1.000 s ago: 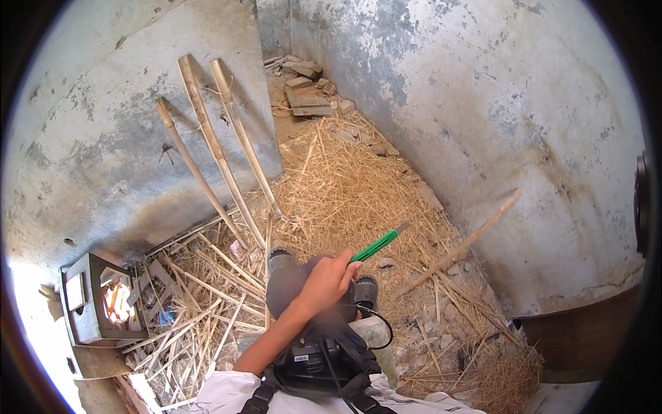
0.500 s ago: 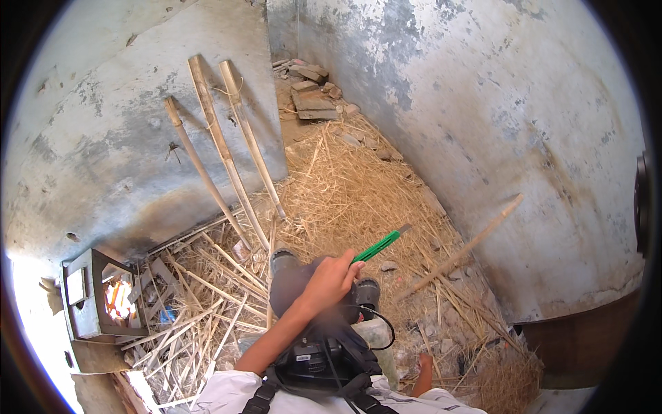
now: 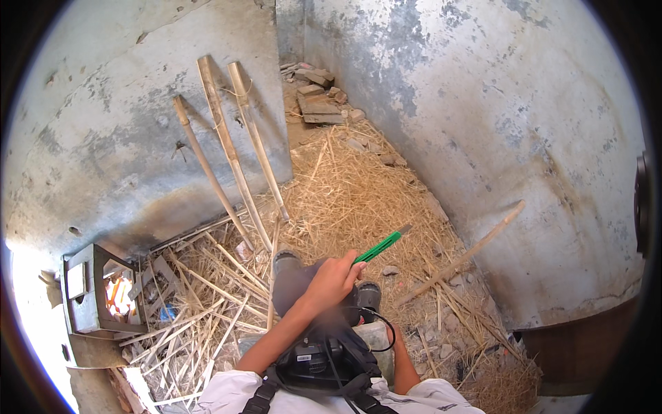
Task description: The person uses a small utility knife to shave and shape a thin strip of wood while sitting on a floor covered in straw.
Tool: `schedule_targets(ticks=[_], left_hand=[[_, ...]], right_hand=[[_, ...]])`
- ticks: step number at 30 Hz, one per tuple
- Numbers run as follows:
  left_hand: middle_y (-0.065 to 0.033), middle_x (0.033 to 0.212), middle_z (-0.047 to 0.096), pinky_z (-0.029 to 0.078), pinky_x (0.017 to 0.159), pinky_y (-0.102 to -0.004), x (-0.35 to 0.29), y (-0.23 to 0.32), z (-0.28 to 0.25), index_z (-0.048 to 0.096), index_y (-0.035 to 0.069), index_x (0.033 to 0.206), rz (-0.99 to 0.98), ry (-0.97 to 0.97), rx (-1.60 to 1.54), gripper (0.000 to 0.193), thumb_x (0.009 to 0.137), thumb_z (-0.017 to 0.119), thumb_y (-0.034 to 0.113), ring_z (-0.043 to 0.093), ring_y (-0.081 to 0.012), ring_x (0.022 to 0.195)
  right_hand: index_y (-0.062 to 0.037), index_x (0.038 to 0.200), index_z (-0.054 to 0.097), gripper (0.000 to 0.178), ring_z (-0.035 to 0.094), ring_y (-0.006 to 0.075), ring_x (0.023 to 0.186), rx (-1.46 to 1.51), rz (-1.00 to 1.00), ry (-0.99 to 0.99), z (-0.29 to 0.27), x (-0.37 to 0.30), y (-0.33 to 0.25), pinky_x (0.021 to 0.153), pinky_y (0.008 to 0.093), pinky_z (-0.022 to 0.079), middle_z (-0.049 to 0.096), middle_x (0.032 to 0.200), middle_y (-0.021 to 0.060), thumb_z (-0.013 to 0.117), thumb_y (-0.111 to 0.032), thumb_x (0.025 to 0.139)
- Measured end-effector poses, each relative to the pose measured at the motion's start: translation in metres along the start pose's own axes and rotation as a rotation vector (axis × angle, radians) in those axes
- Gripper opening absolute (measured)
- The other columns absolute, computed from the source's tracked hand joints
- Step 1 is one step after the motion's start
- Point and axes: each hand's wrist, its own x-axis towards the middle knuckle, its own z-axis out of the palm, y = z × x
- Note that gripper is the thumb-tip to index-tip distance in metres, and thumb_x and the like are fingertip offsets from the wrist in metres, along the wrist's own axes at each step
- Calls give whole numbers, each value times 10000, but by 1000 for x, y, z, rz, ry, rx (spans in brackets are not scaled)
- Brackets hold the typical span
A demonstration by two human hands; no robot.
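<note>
My left hand (image 3: 332, 281), beyond the black pouch (image 3: 309, 366), is closed on the green cutter (image 3: 377, 248), whose long axis slants away rightward from the pouch. Right forearm (image 3: 405, 366): right of pouch, farther from cutter; hand hidden, grip indeterminable.

A slim green cutter knife (image 3: 377, 248), grey blade (image 3: 405, 229) bared at its tip, slants up toward the right, just below and right of the frame's center.

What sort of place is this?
Possibly a run-down shed or outbuilding: loose straw lies spread about, and three poles lean against a stained, patchy wall.
</note>
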Motion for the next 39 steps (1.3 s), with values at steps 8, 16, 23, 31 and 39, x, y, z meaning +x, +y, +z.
schedule_targets(ticks=[8, 16, 23, 31, 39], left_hand=[[-181, 781, 727, 525, 693, -518, -1, -1, -1, 551, 14, 989, -15, -7, 6, 207, 1081, 582, 197, 714, -429, 770], [-186, 771, 721, 515, 683, -530, -1, -2, 1, 547, 18, 991, -11, -7, -3, 214, 1083, 584, 207, 706, -439, 759], [-202, 744, 705, 503, 658, -539, -1, -6, 2, 543, 19, 985, 0, -4, 26, 221, 1083, 588, 213, 689, -454, 728], [-192, 759, 722, 515, 663, -529, 0, -7, 3, 545, 18, 993, 7, -12, -8, 203, 1082, 584, 197, 702, -437, 731], [-188, 768, 726, 527, 681, -520, -2, -7, 4, 556, 15, 1000, 12, -9, -2, 196, 1079, 585, 192, 709, -434, 749]], right_hand=[[-11, 1284, 742, 477, 712, 283, 1121, 99, 100, -236, 26, -34, -44, 979, 404, 536, 775, 1206, 151, 647, -388, 1007], [-9, 1280, 744, 504, 711, 285, 1126, 125, 142, -284, 21, -37, -47, 984, 403, 533, 774, 1210, 151, 649, -420, 1004], [-7, 1277, 745, 528, 711, 286, 1130, 153, 160, -304, 23, -41, -53, 988, 401, 531, 773, 1214, 151, 651, -448, 1002], [-6, 1274, 747, 556, 710, 288, 1135, 225, 183, -268, 14, -52, -48, 992, 400, 529, 772, 1218, 151, 654, -480, 999], [-4, 1270, 749, 584, 710, 290, 1140, 610, 247, -158, 5, -90, -68, 997, 398, 527, 771, 1222, 151, 656, -511, 996]])
